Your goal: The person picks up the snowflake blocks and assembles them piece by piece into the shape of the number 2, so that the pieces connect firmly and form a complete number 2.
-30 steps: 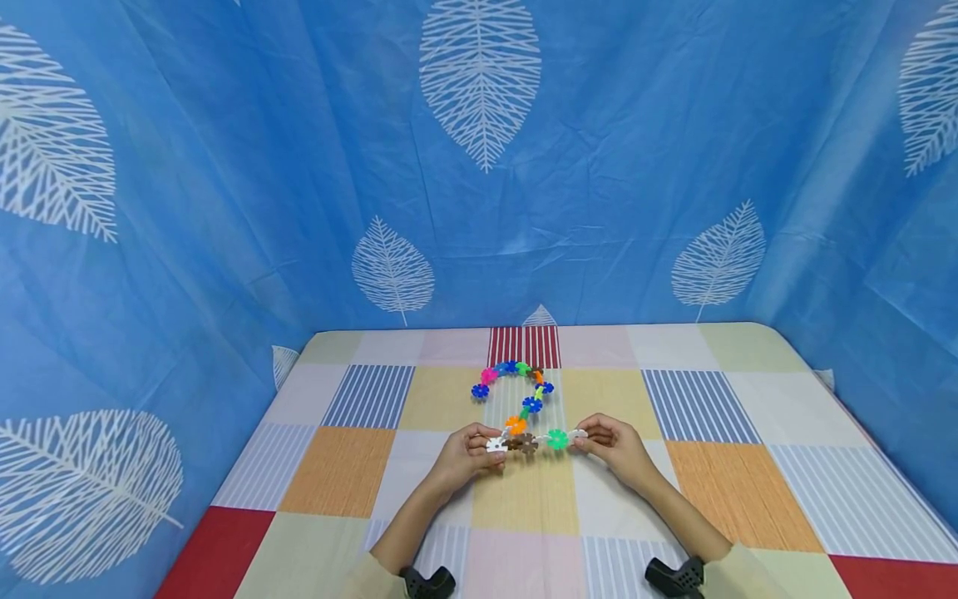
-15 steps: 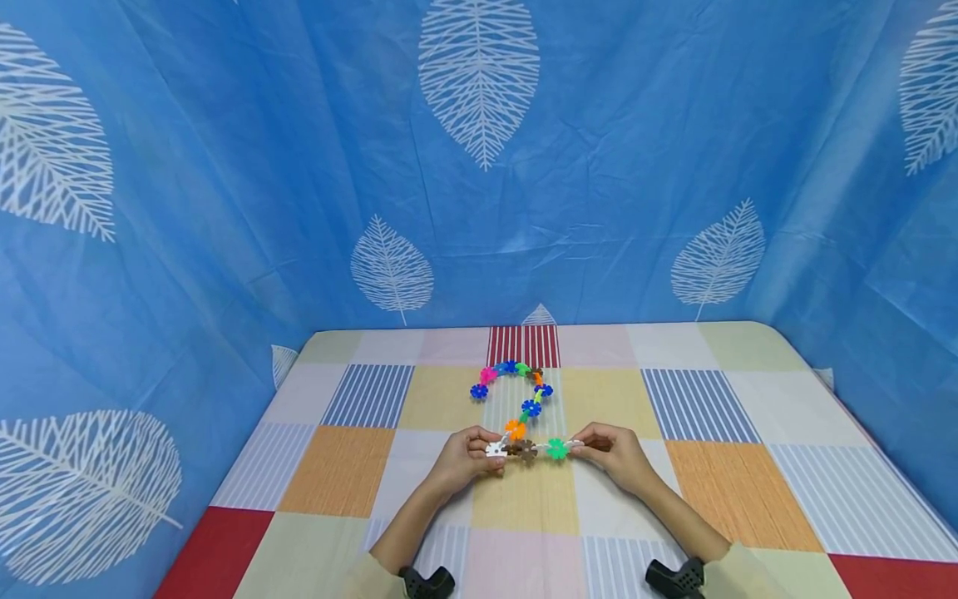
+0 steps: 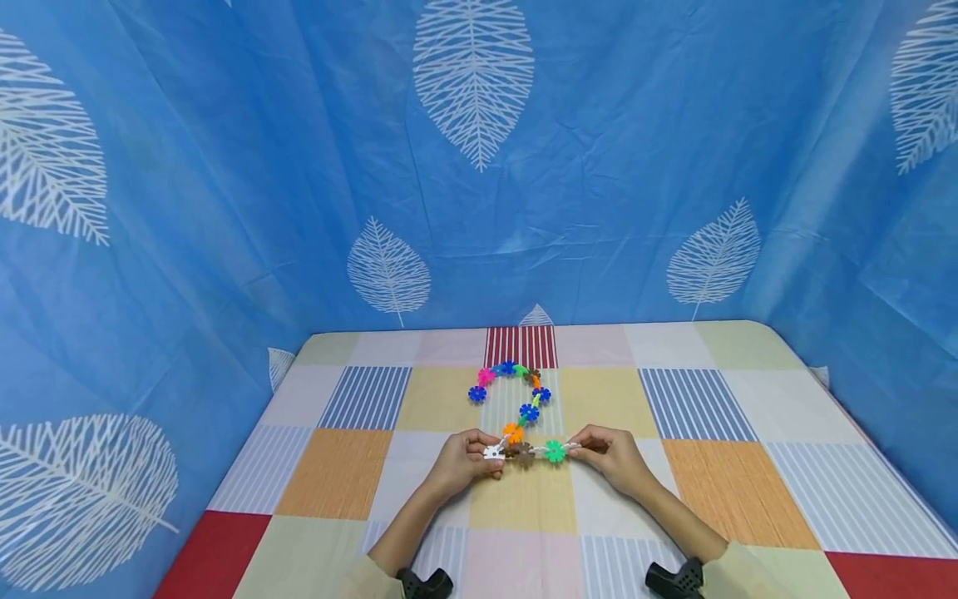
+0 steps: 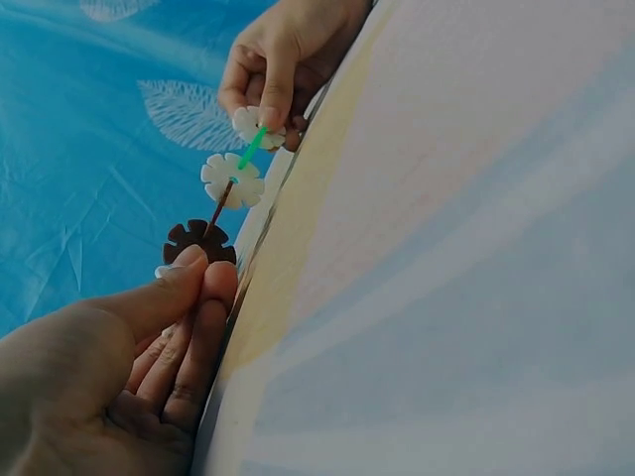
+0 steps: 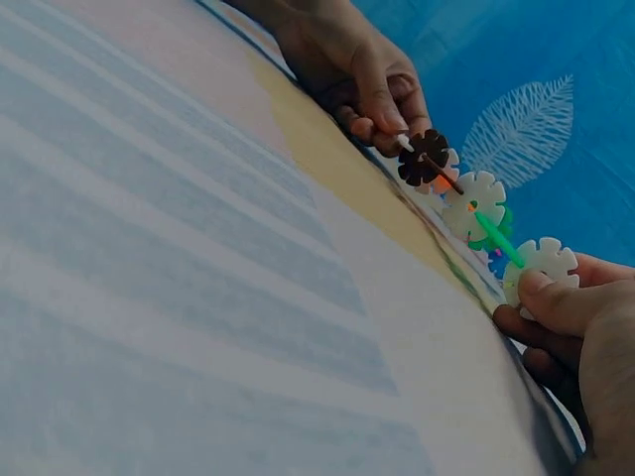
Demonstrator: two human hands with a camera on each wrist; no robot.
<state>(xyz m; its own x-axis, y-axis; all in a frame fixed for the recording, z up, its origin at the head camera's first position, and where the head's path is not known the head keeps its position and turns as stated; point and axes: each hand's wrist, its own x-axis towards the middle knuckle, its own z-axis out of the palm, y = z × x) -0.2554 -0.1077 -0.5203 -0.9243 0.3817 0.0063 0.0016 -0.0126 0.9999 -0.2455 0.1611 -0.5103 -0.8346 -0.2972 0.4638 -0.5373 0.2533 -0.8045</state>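
Observation:
A curved chain of interlocking flower-shaped plastic discs lies mid-table in the head view, with a blue disc [image 3: 529, 413] in its stem and an orange disc [image 3: 513, 433] lower down. Its near end is a short row running between both hands. My left hand [image 3: 458, 462] pinches the white disc [image 3: 493, 452] at the row's left end, beside a brown disc [image 4: 189, 238]. At the other end my right hand [image 3: 615, 459] pinches a white disc [image 5: 548, 260] between thumb and fingers. A green disc [image 3: 554, 452] slots into that one, seen edge-on from the wrists.
A patchwork-patterned cloth [image 3: 524, 557] covers the table. Blue curtains [image 3: 599, 166] with white leaf prints stand along the back and both sides. The chain's far curve ends at a blue disc [image 3: 476, 394], beyond the left hand.
The near row has come slightly closer to me, its right end most. The right hand's fingers have dipped, turning the white disc more edge-on. Both hands keep their grip.

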